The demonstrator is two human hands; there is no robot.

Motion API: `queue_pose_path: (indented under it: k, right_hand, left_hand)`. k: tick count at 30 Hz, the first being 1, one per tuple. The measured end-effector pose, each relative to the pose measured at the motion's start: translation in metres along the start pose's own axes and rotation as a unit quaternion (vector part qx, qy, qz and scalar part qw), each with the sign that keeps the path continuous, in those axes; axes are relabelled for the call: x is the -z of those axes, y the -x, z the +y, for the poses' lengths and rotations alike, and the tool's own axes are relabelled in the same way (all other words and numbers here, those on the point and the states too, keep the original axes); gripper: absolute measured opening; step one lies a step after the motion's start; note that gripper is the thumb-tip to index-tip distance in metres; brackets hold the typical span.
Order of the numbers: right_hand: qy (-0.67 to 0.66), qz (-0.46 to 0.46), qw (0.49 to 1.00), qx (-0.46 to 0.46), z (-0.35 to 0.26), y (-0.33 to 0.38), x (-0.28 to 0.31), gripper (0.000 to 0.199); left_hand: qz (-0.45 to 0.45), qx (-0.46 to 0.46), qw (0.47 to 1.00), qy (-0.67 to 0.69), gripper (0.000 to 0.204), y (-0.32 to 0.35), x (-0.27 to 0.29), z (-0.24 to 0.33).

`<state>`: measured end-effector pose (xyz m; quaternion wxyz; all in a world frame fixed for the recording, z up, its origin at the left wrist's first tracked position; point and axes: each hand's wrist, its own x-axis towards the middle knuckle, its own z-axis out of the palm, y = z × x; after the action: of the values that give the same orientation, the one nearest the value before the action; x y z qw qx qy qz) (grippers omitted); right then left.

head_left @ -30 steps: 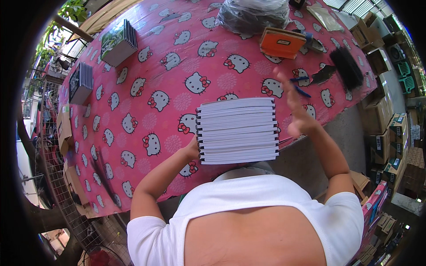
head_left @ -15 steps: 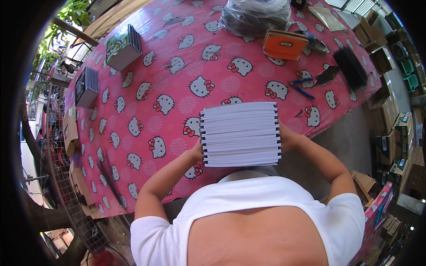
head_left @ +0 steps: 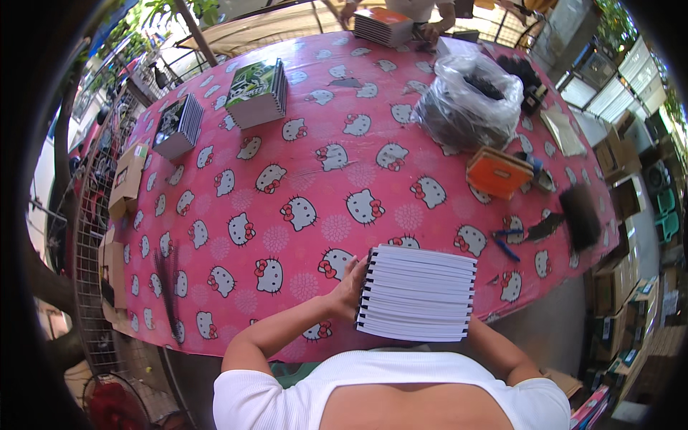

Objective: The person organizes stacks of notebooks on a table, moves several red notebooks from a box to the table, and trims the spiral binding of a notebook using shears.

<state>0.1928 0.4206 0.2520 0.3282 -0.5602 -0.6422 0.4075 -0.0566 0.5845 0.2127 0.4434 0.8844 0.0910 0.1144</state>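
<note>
A thick stack of wire-bound notebooks (head_left: 418,294) is held at the table's near edge, white page edges facing up and black binding loops along both sides. My left hand (head_left: 350,290) presses against its left side, with fingers along the bindings. My right arm reaches to the lower right side of the stack, where the notebooks hide most of my right hand. On the pink patterned tablecloth (head_left: 301,244), blue-handled pliers (head_left: 507,244) lie to the right of the stack.
Two more notebook stacks, one green-covered (head_left: 256,93) and one dark (head_left: 178,129), stand far left. A plastic bag (head_left: 469,107), an orange notebook (head_left: 499,173) and black binding wires (head_left: 579,216) lie right. Across the table, a person's hand (head_left: 432,30) is near orange-topped notebooks (head_left: 383,29).
The view has tilted up, bringing the far table edge and another person into sight. The held stack sits lower and further right in view, slightly turned; my left hand shows more.
</note>
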Motion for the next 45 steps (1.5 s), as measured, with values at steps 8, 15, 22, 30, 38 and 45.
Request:
queue_pose_path:
  k: [8, 15, 22, 30, 38, 45]
  right_hand:
    - [-0.353, 0.166, 0.919, -0.065, -0.024, -0.164, 0.063, 0.068]
    - [-0.434, 0.089, 0.896, 0.009, -0.01, -0.429, 0.142, 0.045]
    - [-0.447, 0.053, 0.89, -0.075, -0.01, -0.546, 0.158, 0.035]
    - [-0.43, -0.014, 0.88, -0.202, -0.013, -0.587, 0.16, 0.038]
    - [-0.11, 0.193, 0.947, -0.23, -0.033, -0.574, 0.145, 0.069]
    - [0.107, 0.206, 0.965, 0.125, -0.064, -0.385, 0.11, 0.06]
  left_hand:
    - [0.208, 0.116, 0.914, 0.329, 0.089, -0.086, 0.141, 0.012]
    - [0.249, 0.163, 0.892, 0.34, 0.071, -0.188, 0.33, -0.081]
    - [0.303, 0.255, 0.792, 0.465, 0.027, -0.229, 0.404, -0.17]
    - [0.469, 0.273, 0.658, 0.522, 0.035, -0.226, 0.381, -0.178]
    - [0.495, 0.183, 0.618, 0.583, 0.057, -0.189, 0.302, -0.154]
    - [0.431, 0.272, 0.65, 0.564, 0.057, -0.135, 0.22, -0.099]
